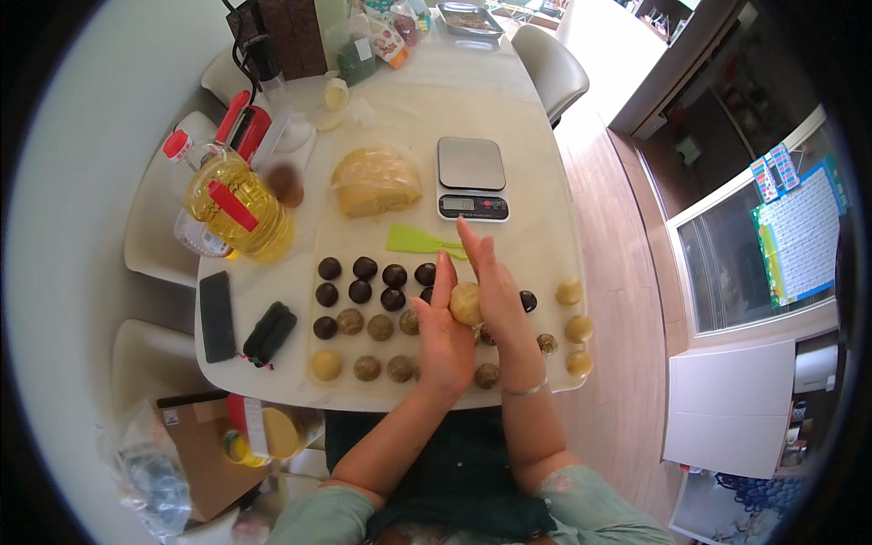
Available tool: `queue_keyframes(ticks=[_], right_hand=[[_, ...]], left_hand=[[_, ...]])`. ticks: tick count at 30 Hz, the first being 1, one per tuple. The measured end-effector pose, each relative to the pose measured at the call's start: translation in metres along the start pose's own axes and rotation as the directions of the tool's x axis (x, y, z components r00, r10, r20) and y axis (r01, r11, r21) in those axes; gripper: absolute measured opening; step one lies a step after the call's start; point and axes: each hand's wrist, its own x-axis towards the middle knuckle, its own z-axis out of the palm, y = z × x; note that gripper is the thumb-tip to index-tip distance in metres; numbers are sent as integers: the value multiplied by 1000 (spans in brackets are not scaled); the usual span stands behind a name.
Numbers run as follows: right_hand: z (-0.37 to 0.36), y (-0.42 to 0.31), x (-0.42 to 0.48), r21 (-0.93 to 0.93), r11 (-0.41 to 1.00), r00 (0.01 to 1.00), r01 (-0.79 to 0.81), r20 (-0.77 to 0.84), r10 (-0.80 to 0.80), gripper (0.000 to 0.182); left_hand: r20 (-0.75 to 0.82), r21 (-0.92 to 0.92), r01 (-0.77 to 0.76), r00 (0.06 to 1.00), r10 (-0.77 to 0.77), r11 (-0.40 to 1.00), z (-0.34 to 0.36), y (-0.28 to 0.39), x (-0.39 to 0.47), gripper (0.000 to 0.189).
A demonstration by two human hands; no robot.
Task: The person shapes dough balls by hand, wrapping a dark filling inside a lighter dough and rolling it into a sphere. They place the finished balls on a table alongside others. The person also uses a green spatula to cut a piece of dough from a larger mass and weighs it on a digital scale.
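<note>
A pale yellow dough ball (466, 304) is pressed between my two palms above the table. My left hand (446, 334) supports it from the left, and my right hand (501, 293) lies against its other side, fingers stretched forward. Beneath and around my hands sit rows of balls: dark brown filling balls (394, 275) behind, speckled brown balls (380, 328) nearer me. My forearms hide some of them. One yellow ball (326, 366) rests at the front left; three more yellow balls (579, 329) line the right edge. Just beyond my fingertips lies a green plastic scraper (417, 240).
Farther back are a large plastic-covered dough lump (376, 182) and a digital kitchen scale (471, 178). At left stand a big oil bottle (238, 204), a dark flat block (217, 317) and a dark folded pouch (270, 335). A metal tray (470, 22) sits at the far end.
</note>
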Motion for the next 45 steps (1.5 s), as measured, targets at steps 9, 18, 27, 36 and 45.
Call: queue_keyframes(ticks=[9,18,27,36,45], right_hand=[[15,3,-29,299,949,959,96,229,-169,68],[19,26,-21,383,893,967,236,-6,-253,69],[8,21,-28,-18,844,841,536,96,-532,36],[13,12,-33,216,916,932,338,61,-358,36],[21,15,-34,273,913,947,304,17,-320,85]], left_hand=[[-136,-155,70,986,-91,985,-20,25,13,77],[-69,-26,-58,996,56,998,-9,17,10,80],[-47,-163,-17,999,9,986,-8,31,7,83],[-92,-48,-23,996,19,999,-3,26,5,80],[-101,79,119,989,-111,990,-11,5,7,65]])
